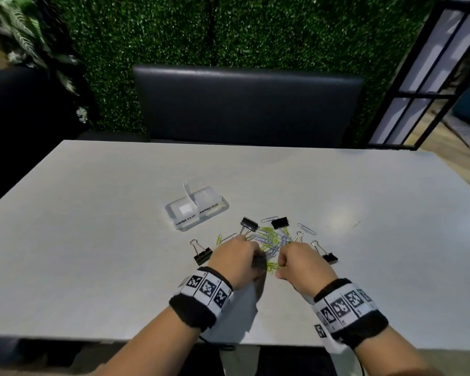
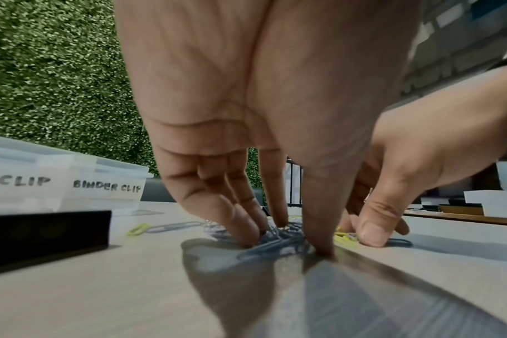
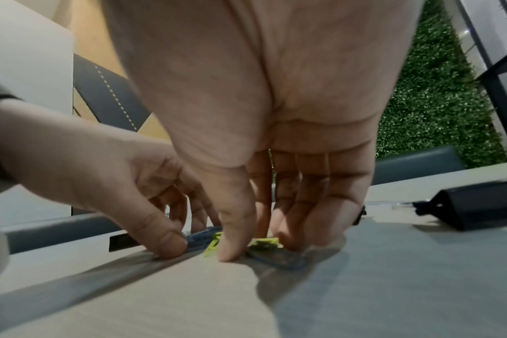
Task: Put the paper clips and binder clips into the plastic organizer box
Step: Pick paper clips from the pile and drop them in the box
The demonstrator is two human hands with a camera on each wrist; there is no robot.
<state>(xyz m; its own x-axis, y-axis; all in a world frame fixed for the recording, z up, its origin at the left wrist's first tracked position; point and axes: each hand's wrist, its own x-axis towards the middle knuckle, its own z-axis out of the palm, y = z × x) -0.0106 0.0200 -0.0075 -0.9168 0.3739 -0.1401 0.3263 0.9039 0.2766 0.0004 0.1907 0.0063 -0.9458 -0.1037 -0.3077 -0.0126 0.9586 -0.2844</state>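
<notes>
Paper clips (image 1: 269, 241), silver-blue and yellow-green, lie in a loose tangled heap on the white table (image 1: 92, 240), a little nearer the person's edge than the middle, and both hands are down in it. The left hand (image 1: 235, 260) comes in from the left side of the heap, fingers (image 2: 246, 219) and thumb curled with their tips planted among the bluish clips, pinching a bunch against the tabletop. The right hand (image 1: 300, 263) mirrors it from the right side, thumb and fingers (image 3: 313, 205) closing on yellow and blue clips. The two thumbs sit just beside each other, so the heap lies directly under and between the fingertips, with no single long axis to line up on.

Plastic organizer box (image 1: 197, 208) stands beyond the heap toward the far edge and off to the left, lid up, near the pile but apart from it. By that layout the left hand looks the nearer one for the carry, forward and leftward.

Binder clips (image 1: 248, 223) ring the heap: one at its far-left side, one black clip (image 1: 280, 222) at the far side, one on the left (image 1: 202, 255) beside the left hand, one on the right (image 1: 329, 256) beside the right hand, handles pointing various ways.

Writing now: the box's right compartment reads "BINDER CLIP" (image 2: 107, 186) in hand lettering from the left wrist view; the left compartment's label shows only "CLIP" there, and from the head view looks like "PAPER CLIP", though blurred. Square black-and-white coded markers cover both wristbands (image 1: 205, 287).
</notes>
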